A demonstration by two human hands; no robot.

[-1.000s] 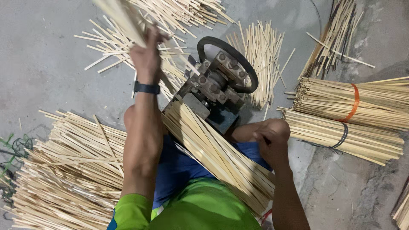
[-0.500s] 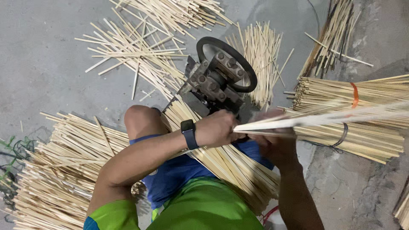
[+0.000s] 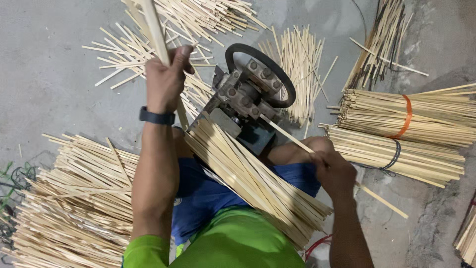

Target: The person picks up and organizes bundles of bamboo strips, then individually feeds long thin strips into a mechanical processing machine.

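Two hands (image 3: 166, 79) (image 3: 336, 171) each grip one bamboo strip (image 3: 290, 136).

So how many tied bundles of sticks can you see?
2, both right of the machine: one with an orange band, one below it with a black band. More may lie beyond the frame's right edge.

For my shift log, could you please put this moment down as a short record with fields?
Left hand: raised, fingers shut on a bamboo strip
Right hand: grips a thin bamboo stick that points into the machine
Machine: small metal unit with a black wheel, on the floor
Lap: loose sticks across the thighs
Right side: tied bundles
Left side: big loose pile
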